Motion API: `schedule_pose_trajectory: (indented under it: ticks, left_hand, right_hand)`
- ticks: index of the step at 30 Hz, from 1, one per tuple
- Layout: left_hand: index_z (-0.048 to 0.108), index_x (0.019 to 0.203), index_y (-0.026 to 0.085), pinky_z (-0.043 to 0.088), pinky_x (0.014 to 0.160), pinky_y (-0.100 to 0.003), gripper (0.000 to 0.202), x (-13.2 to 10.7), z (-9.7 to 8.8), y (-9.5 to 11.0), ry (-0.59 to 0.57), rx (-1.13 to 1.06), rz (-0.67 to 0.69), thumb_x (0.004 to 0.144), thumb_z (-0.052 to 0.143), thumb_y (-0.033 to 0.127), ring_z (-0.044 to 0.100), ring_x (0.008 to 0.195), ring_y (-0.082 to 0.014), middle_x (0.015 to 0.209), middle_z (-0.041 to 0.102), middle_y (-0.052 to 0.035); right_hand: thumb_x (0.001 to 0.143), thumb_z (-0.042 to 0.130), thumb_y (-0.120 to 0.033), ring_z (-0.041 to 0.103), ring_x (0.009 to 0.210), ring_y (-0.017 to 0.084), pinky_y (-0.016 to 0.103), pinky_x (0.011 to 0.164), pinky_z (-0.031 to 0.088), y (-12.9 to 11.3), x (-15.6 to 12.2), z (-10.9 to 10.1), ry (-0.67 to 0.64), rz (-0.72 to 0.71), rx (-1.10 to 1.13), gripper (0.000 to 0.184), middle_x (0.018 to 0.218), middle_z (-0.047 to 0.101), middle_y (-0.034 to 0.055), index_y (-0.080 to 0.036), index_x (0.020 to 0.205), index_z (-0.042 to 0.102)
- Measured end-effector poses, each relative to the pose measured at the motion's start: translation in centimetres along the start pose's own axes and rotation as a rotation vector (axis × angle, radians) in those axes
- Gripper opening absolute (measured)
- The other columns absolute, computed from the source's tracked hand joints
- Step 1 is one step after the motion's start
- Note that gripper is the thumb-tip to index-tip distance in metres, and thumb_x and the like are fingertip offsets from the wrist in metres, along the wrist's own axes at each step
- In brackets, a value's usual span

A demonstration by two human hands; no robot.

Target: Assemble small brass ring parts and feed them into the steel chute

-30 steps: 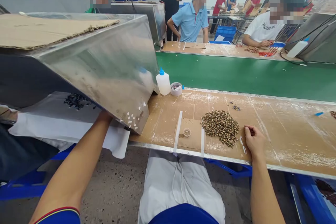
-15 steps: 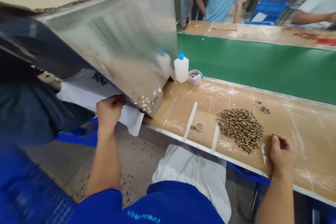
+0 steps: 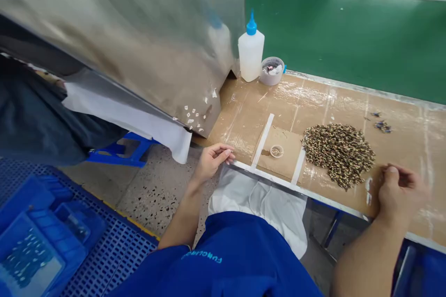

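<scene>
My left hand [image 3: 212, 160] hovers at the front edge of the cardboard-covered bench [image 3: 251, 116], fingers pinched together; what they hold, if anything, is too small to see. My right hand [image 3: 397, 190] rests on the bench to the right of a heap of small brown-and-gold pieces [image 3: 339, 152], its fingers curled inward. Between the hands, two white strips frame a cardboard square with a small ring [image 3: 277, 151] on it.
A slanted metal hopper [image 3: 146, 37] overhangs the left of the bench, white cloth beneath it. A glue bottle with a blue cap [image 3: 251, 53] and a small tub [image 3: 272, 70] stand at the back. Behind runs a green conveyor belt [image 3: 348, 32]. A blue crate [image 3: 45, 236] sits on the floor.
My left hand came out from under the hopper and moved right to the bench edge. The view tilted down, losing the people at the back. The right hand stayed beside the heap.
</scene>
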State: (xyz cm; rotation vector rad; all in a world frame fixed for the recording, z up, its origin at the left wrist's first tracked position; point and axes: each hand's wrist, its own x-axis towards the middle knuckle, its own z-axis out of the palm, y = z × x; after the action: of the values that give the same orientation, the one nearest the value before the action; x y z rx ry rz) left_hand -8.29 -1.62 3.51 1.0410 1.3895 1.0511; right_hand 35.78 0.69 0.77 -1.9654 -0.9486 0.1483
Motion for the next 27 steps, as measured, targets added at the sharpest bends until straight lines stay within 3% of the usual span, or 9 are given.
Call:
schedule_pose_trajectory:
  ticks: [4,7,15,19,23,27]
  left_hand:
    - [0.073,0.097,0.012,0.064,0.077,-0.034,0.044,2.4,1.9,-0.6,-0.154,-0.061,-0.045,0.075,0.079,0.049,0.077,0.079,-0.0221,0.088,0.079,-0.0136]
    - [0.074,0.097,0.011,0.065,0.083,-0.038,0.046,3.1,3.0,-0.6,-0.185,-0.046,-0.033,0.075,0.079,0.052,0.078,0.083,-0.0247,0.091,0.080,-0.0144]
    - [0.068,0.088,0.015,0.061,0.078,-0.031,0.028,2.4,5.4,-0.6,-0.157,0.082,0.109,0.087,0.067,0.043,0.077,0.085,-0.0220,0.085,0.080,-0.0095]
    - [0.060,0.086,0.018,0.056,0.066,-0.026,0.025,2.4,5.5,-0.8,-0.192,0.128,0.119,0.090,0.062,0.043,0.074,0.076,-0.0184,0.077,0.077,-0.0058]
    - [0.057,0.081,0.018,0.054,0.065,-0.025,0.029,2.8,5.3,-1.1,-0.229,0.109,0.121,0.091,0.060,0.046,0.070,0.069,-0.0153,0.074,0.074,-0.0041]
    - [0.058,0.080,0.018,0.055,0.066,-0.024,0.028,2.9,5.7,-1.3,-0.213,0.085,0.166,0.091,0.060,0.044,0.068,0.069,-0.0135,0.084,0.075,-0.0065]
  right_hand:
    - [0.065,0.055,-0.042,0.058,0.063,0.022,0.042,0.071,0.052,0.3,0.1,0.0,-0.013,-0.007,0.001,0.022,0.066,0.061,0.0053,-0.022,0.072,0.059]
    - [0.067,0.055,-0.041,0.060,0.065,0.022,0.039,0.069,0.052,0.4,0.2,0.0,-0.009,-0.012,-0.009,0.022,0.068,0.063,0.0064,-0.020,0.074,0.061]
    - [0.068,0.056,-0.041,0.060,0.065,0.021,0.038,0.069,0.052,0.7,0.1,-0.1,-0.013,0.002,0.011,0.026,0.073,0.065,0.0082,-0.018,0.078,0.063]
    - [0.071,0.056,-0.044,0.062,0.069,0.022,0.039,0.072,0.052,0.9,0.0,-0.1,-0.029,0.010,0.018,0.029,0.075,0.064,0.0090,-0.018,0.080,0.061]
    - [0.070,0.059,-0.044,0.061,0.066,0.021,0.040,0.072,0.052,0.9,0.1,0.0,-0.029,0.030,0.046,0.027,0.077,0.065,0.0094,-0.018,0.079,0.061]
    - [0.070,0.060,-0.045,0.062,0.068,0.021,0.039,0.072,0.053,-0.2,-0.2,0.1,0.050,0.042,0.127,0.029,0.078,0.064,0.0083,-0.018,0.080,0.059]
